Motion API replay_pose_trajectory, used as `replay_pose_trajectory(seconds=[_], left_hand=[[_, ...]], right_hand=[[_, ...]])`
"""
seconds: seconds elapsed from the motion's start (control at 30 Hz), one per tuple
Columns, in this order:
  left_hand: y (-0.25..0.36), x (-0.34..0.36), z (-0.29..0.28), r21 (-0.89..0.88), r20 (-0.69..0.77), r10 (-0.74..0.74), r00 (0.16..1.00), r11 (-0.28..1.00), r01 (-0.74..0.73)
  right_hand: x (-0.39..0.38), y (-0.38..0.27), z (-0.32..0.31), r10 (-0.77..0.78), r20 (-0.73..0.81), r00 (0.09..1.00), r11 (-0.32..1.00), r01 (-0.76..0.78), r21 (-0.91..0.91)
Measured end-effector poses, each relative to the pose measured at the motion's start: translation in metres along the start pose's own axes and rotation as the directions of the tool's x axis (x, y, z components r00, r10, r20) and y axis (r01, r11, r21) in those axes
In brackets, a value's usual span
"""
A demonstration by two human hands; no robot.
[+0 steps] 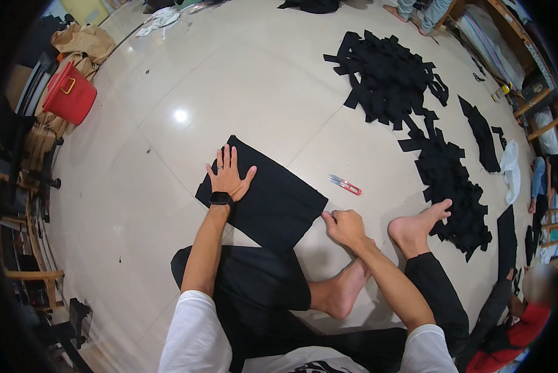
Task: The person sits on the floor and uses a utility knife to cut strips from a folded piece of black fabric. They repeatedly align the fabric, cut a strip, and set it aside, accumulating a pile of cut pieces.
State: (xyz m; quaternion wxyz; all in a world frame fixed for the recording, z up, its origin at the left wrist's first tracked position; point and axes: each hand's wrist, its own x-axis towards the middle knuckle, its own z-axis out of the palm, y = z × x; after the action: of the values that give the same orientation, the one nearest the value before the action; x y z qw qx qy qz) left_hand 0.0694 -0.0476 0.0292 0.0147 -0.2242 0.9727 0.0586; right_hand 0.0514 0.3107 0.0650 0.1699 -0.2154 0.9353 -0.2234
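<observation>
A folded piece of black fabric (273, 196) lies flat on the floor in front of my crossed legs. My left hand (230, 179) rests on its left part, palm down with fingers spread. At the fabric's right corner, my right hand (344, 227) is closed, thumb and fingers pinching the corner edge. Just beyond my right hand, a pair of red-handled thread snips (345, 184) lies on the tiles, apart from both the hand and the fabric.
A large heap of black fabric strips (384, 78) spreads at the far right, trailing into a second pile (450, 180) by my right foot. A red bucket (71, 93) stands at the left. Another person in a red top (509, 339) sits at the lower right.
</observation>
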Motion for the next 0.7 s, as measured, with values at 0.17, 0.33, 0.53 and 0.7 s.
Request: replay_pose_trajectory(seconds=[0.17, 0.33, 0.53, 0.7], left_hand=[[-0.004, -0.002, 0.000, -0.010, -0.019, 0.002, 1.000, 1.000, -0.003], [-0.002, 0.000, 0.001, -0.017, -0.016, 0.001, 1.000, 1.000, -0.001], [-0.001, -0.001, -0.001, -0.022, -0.024, -0.002, 1.000, 1.000, 0.002], [-0.006, -0.001, 0.007, 0.022, -0.041, 0.003, 0.999, 1.000, -0.002]], right_hand=[[-0.030, 0.024, -0.038, -0.054, 0.068, 0.996, 0.997, 0.058, -0.050], [-0.075, 0.066, -0.065, -0.126, -0.039, 0.991, 0.983, 0.119, -0.140], [-0.172, 0.106, -0.131, -0.087, -0.140, 0.986, 0.989, 0.068, -0.134], [-0.270, 0.141, -0.215, 0.051, -0.288, 0.956, 0.957, -0.129, -0.261]])
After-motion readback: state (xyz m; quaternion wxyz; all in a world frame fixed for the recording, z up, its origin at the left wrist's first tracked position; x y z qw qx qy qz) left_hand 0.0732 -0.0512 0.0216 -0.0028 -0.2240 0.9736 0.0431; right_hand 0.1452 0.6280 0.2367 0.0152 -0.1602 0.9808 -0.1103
